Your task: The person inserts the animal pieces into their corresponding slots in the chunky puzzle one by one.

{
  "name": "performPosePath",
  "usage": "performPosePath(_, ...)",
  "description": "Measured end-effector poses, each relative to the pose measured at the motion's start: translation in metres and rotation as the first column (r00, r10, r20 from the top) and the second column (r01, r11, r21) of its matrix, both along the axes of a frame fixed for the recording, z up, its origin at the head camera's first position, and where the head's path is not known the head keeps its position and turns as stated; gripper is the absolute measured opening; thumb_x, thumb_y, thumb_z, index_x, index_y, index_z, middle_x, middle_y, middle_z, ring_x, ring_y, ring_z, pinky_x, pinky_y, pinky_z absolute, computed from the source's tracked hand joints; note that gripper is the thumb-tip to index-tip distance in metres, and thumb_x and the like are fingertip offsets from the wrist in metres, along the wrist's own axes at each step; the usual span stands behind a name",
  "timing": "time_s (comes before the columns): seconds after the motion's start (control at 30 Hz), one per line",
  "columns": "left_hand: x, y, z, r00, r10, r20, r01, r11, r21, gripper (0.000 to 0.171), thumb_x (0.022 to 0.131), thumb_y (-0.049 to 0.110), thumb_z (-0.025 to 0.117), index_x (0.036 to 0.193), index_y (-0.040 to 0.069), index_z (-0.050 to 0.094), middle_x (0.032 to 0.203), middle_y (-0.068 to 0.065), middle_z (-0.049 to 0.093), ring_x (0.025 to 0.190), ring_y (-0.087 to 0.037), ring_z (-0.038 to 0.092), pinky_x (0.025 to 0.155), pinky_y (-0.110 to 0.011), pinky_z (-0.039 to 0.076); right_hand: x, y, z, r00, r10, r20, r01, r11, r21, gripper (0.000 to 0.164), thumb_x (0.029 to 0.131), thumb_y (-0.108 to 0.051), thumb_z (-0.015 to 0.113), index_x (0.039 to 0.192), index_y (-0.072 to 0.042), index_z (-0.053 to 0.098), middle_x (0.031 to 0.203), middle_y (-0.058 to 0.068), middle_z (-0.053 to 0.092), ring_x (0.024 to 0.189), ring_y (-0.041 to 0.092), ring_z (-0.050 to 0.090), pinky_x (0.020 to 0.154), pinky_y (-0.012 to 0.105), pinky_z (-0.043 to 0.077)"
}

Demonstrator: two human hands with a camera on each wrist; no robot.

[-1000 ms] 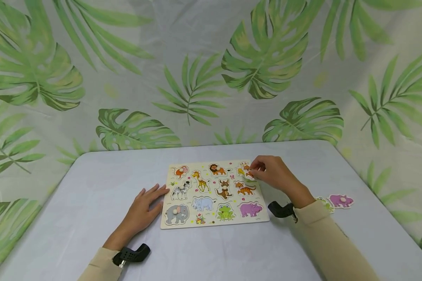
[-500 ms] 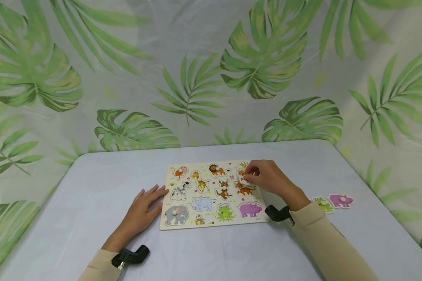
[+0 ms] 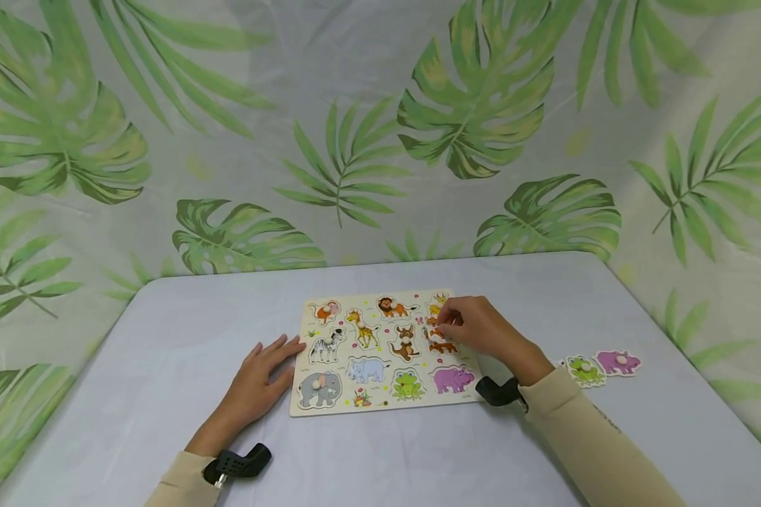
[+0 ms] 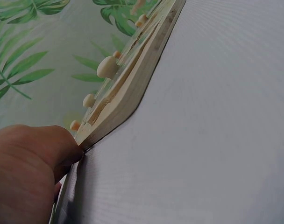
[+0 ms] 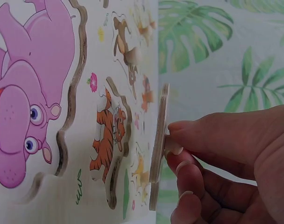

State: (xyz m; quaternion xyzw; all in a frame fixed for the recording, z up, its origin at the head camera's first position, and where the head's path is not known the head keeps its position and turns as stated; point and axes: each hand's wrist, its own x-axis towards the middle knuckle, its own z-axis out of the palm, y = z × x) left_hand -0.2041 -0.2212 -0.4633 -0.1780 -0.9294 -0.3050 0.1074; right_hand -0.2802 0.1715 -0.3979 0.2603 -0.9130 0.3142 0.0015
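Observation:
My right hand [image 3: 482, 325] is over the right side of the wooden animal puzzle board [image 3: 375, 408]. Its thumb and fingers pinch the knob of a tiger puzzle piece [image 5: 159, 140], which the right wrist view shows edge-on and apart from the board. Facing the piece is the tiger recess [image 5: 104, 144], partly hidden by the hand in the head view. My left hand [image 3: 256, 380] rests flat on the table, fingers extended, with fingertips touching the board's left edge. Knobbed pieces such as the elephant [image 3: 319, 389] and lion [image 3: 394, 307] sit in the board.
To the right of the board, a frog piece [image 3: 585, 371] and a purple hippo piece [image 3: 618, 362] lie side by side on the white table [image 3: 355, 465]. The board's hippo recess [image 3: 453, 379] and frog recess [image 3: 408, 385] show printed pictures. A leaf-patterned cloth [image 3: 342, 162] hangs behind the table.
My right hand has moved from the board's upper right corner toward the front and slightly left, carrying the tiger piece to the tiger recess. My left hand stays in place.

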Motion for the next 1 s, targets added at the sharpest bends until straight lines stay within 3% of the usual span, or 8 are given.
performPosePath(1.0,0.0002,-0.0001,-0.0004,1.0,-0.003,0.004,0.003,1.0,0.01,0.042,0.091,0.008,0.062,0.133,0.013,0.058,0.142,-0.009,0.051,0.137,-0.033,0.038,0.115,-0.057,0.015,0.0006,-0.0036,-0.0042,0.998,0.02,0.057,-0.024,0.997,0.075,0.007,0.085,-0.009,0.071,0.079,-0.012,0.069,0.073,-0.006,0.061,0.064,0.01,0.052,0.059,0.026,0.047)
